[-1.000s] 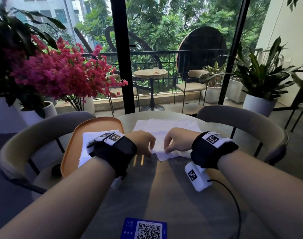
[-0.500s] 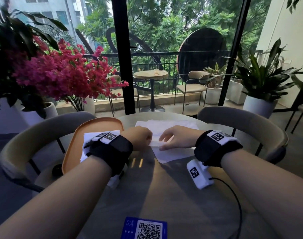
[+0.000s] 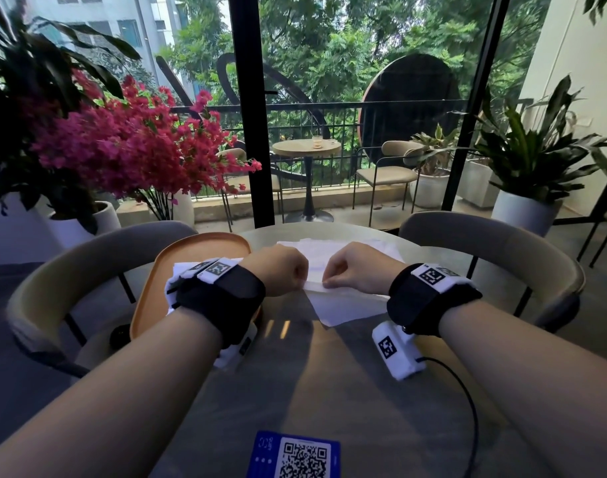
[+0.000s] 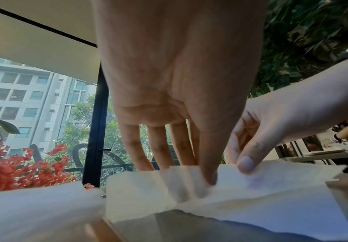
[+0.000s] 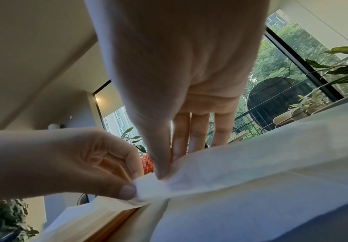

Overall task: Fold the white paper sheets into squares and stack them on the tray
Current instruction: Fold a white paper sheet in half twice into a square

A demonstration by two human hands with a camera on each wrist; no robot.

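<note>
A thin white paper sheet [image 3: 343,307] lies on the round table on top of a pile of more white sheets [image 3: 326,248]. My left hand [image 3: 283,270] pinches a raised edge of the sheet [image 4: 189,185] between thumb and fingers. My right hand [image 3: 350,270] pinches the same edge [image 5: 200,176] just beside it; the two hands almost touch. An orange tray [image 3: 195,250] stands to the left, with folded white paper [image 3: 181,269] on it, partly hidden by my left wrist.
Two curved grey chairs [image 3: 495,243] ring the far side of the table. A blue QR card [image 3: 295,457] lies near the front edge. A black cable [image 3: 467,401] runs from the right wrist camera. Pink flowers [image 3: 129,150] stand at the left.
My right hand, flat on the sheet half a second ago, has curled and pinched the paper edge. Both hands have drawn closer together over the sheet.
</note>
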